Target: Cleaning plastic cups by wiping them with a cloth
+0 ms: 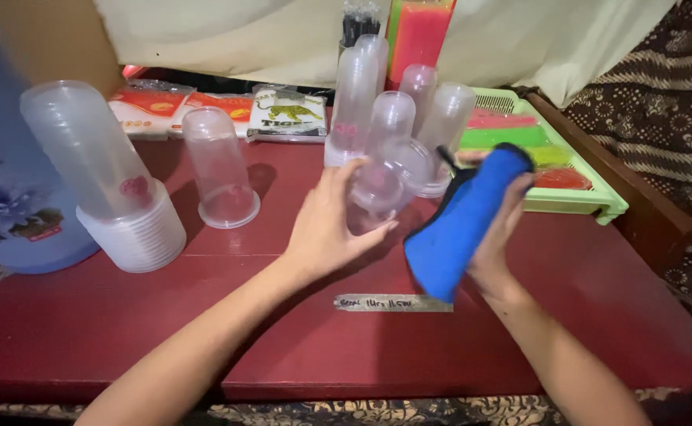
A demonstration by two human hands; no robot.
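My left hand [332,225] grips a clear plastic cup [373,197] lying on its side above the dark red table [283,331]. My right hand [497,229] holds a blue cloth with a black edge [460,225] just right of that cup. Behind the hands stand several upside-down stacks of clear plastic cups [393,118]. One more inverted cup stack [220,170] stands alone left of my left hand.
A tall tilted stack of clear cups [105,177] leans at the left beside a blue container [7,197]. Flat packets [287,114] lie at the back. A green plastic tray [567,177] with coloured items sits at the right. A red and green box [418,35] stands behind.
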